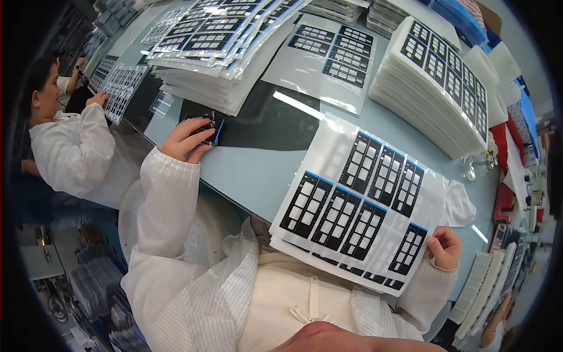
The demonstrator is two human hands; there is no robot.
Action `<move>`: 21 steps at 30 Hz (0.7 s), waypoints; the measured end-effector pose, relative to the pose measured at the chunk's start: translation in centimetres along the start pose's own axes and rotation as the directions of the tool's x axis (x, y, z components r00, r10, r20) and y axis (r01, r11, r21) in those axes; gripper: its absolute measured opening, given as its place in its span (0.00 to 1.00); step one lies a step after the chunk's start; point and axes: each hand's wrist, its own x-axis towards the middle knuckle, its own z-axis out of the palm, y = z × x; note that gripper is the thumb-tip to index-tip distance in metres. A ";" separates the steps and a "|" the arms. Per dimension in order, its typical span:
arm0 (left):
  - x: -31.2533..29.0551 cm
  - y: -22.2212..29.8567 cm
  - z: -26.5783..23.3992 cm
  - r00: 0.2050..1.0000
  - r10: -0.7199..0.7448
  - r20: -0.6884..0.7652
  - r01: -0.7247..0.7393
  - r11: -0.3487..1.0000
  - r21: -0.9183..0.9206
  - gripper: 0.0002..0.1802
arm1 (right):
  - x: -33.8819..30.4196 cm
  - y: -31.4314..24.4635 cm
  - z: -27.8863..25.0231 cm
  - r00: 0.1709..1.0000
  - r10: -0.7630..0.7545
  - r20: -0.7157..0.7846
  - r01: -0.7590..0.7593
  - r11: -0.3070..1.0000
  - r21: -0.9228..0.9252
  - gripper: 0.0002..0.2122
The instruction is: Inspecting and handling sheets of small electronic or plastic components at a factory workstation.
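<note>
My left hand (189, 139) is closed over a small pile of black labels with a blue edge (218, 132) at the table's front left. Its fingers curl over the top of the pile. My right hand (444, 247) pinches the right edge of a white backing sheet (384, 218). Black labels with white windows and blue top strips sit in two rows on that sheet. One bare space shows in the lower row, left of the rightmost label. More printed sheets lie underneath, overhanging the table's front edge.
A tall stack of label sheets (205, 82) stands at the back left, another (434, 88) at the back right. Between them lies a partly bare sheet (337, 58). A dark mat (275, 120) covers part of the table (243, 176). At far left a person (70, 141) handles a sheet.
</note>
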 end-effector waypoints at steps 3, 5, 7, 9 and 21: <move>0.0 -0.5 -0.4 0.992 0.121 0.021 -0.121 0.993 0.011 0.20 | -0.5 -0.3 0.1 0.999 -0.040 -0.007 0.039 0.998 -0.045 0.04; 0.5 0.2 -0.9 0.993 0.114 0.025 -0.114 0.993 0.016 0.20 | -1.0 -0.7 0.0 0.998 -0.046 -0.042 0.038 0.986 -0.165 0.04; 0.8 0.9 -1.5 0.993 0.114 -0.012 -0.114 0.993 -0.001 0.19 | -1.7 -1.7 -0.6 0.994 -0.065 -0.090 0.040 0.965 -0.258 0.04; 1.6 1.9 -1.8 0.992 0.119 -0.050 -0.120 0.992 -0.022 0.17 | -2.6 -3.5 -1.0 0.981 -0.110 -0.160 0.051 0.940 -0.337 0.05; 15.1 11.6 8.4 0.986 -0.031 0.166 0.100 0.900 -0.424 0.11 | 11.3 -15.5 15.9 0.580 -0.616 0.534 0.741 0.127 -0.659 0.08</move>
